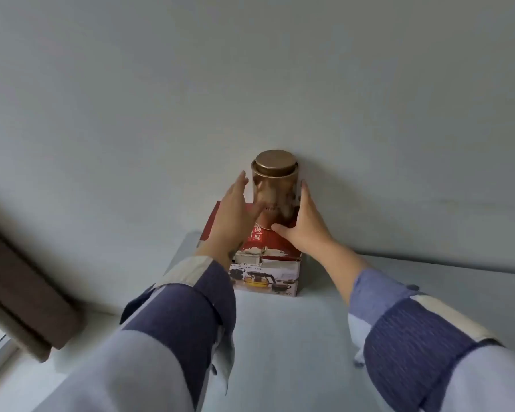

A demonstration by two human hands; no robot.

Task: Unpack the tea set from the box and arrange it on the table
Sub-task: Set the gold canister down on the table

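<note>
A shiny golden-brown tin canister (pixel 275 185) with a round lid stands upright on top of a red tea-set box (pixel 265 263), which sits on a white table against the wall. The box front shows pictures of a teapot and cups. My right hand (pixel 302 221) presses against the canister's right side, thumb at its base. Just beside the canister's left side is my left hand (pixel 234 212), fingers stretched and apart; whether it touches the tin is unclear.
The white table (pixel 280 337) spreads toward me from the box. A plain pale wall (pixel 250 84) rises right behind the box. A brown curtain (pixel 21 298) and a window edge are at the lower left.
</note>
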